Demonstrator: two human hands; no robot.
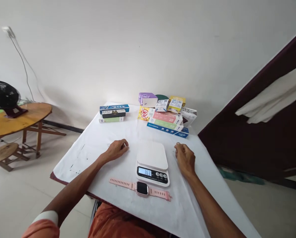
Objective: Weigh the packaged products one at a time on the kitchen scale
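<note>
A white kitchen scale (152, 155) lies between my hands, its display lit with digits that look like 363. My left hand (116, 149) rests on the cloth left of the scale, fingers loosely curled and holding nothing visible. On the right side, my right hand (185, 158) has its fingers bent, with the thumb and index fingertips close together; a small roundish thing seems to show at the fingertips, too small to name. A pink-strapped smartwatch (142, 188) is stretched out flat in front of the scale, its screen dark.
Three stacked boxes (114, 113) stand at the back left of the white-covered table (88, 148). A heap of product boxes (167, 119) fills the back right. A fan (4, 96) stands on a round wooden table (26, 115) at far left.
</note>
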